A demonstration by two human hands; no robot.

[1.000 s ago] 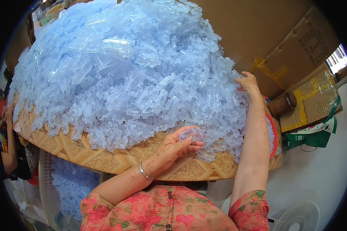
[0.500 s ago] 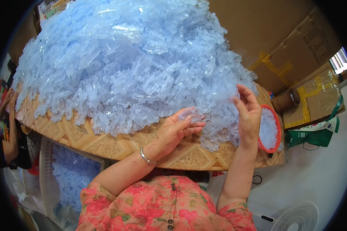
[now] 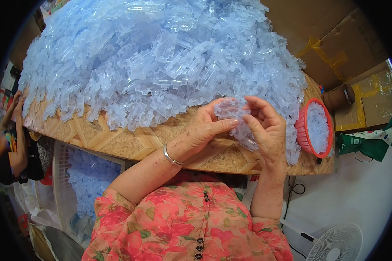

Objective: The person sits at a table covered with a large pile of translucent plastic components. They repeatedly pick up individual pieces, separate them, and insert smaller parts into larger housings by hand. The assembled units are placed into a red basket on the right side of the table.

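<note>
Over the table's near edge, my left hand (image 3: 205, 126) grips a clear plastic piece (image 3: 229, 108), thumb on top and fingers beneath. My right hand (image 3: 268, 126) meets it from the right, thumb and forefinger closed at the piece's right end. How firmly the right fingers pinch it is partly hidden. Just beyond both hands rises a large heap of similar clear, bluish plastic pieces (image 3: 161, 65). A few loose ones lie below my fingers on the wood-patterned tabletop (image 3: 130, 143).
Right of my right hand, a red plastic basket (image 3: 307, 130) holds small clear pieces. A brown cylinder (image 3: 339, 99) and taped cardboard boxes (image 3: 374, 100) stand beyond. Below the table at left is a white crate (image 3: 62, 187) of bluish pieces. Another person's arms (image 3: 17, 139) show far left; a fan (image 3: 337, 243) stands lower right.
My right hand has come left and down from beside the heap to meet the piece in my left hand. My left hand has risen slightly rightward. The whole view has shifted a little.
</note>
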